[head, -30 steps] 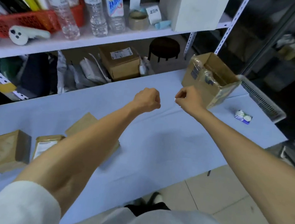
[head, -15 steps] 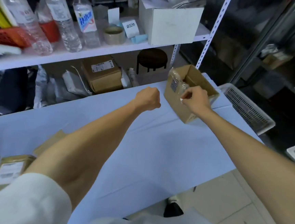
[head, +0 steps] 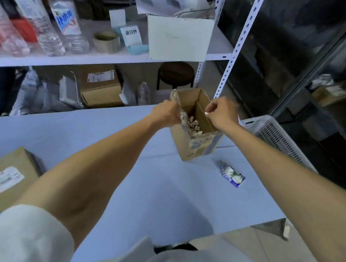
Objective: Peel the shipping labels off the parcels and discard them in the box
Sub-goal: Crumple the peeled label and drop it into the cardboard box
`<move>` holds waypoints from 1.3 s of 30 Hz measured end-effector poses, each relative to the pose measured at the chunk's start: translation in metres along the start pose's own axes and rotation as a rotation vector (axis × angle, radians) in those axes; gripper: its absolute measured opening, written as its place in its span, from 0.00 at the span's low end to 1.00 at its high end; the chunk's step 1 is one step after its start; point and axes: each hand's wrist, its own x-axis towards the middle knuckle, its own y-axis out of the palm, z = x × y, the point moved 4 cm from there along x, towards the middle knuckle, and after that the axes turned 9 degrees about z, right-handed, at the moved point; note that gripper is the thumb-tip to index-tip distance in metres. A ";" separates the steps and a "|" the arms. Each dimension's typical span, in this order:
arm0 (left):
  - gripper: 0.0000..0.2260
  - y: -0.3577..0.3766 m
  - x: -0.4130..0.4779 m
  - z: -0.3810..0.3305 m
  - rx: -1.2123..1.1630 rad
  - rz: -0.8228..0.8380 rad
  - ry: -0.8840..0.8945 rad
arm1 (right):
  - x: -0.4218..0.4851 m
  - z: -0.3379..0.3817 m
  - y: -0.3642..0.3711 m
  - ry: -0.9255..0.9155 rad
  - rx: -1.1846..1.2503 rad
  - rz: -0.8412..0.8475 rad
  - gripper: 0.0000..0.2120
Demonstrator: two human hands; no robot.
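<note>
An open cardboard box (head: 195, 147) stands at the far right of the blue table (head: 142, 180), with crumpled peeled labels (head: 193, 124) inside. My left hand (head: 167, 113) grips the box's left rim, where clear tape hangs. Over the box's right rim, my right hand (head: 221, 114) has its fingertips pinched on a small white label scrap (head: 206, 113). A brown parcel (head: 11, 177) with a white shipping label (head: 8, 178) lies at the table's near left.
A crumpled blue-and-white wrapper (head: 232, 175) lies right of the box. A white slotted basket (head: 272, 137) sits at the table's right end. Behind the table are shelves with water bottles (head: 66, 23), a white carton (head: 178, 39), a labelled parcel (head: 100, 87) and a dark stool (head: 176, 74).
Both hands have moved forward to the box: the left now grips its left rim, the right sits over its opening. The view has tilted, so the box's inside shows.
</note>
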 end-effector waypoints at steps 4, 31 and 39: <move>0.11 0.000 0.002 -0.004 -0.044 0.023 -0.033 | 0.004 -0.004 0.010 -0.027 -0.012 0.048 0.14; 0.09 -0.006 -0.050 0.070 -0.125 -0.001 -0.271 | -0.015 0.086 0.066 -0.294 -0.224 0.361 0.14; 0.09 -0.006 -0.117 0.157 -0.144 0.000 -0.328 | -0.063 0.159 0.121 -0.342 -0.273 0.411 0.16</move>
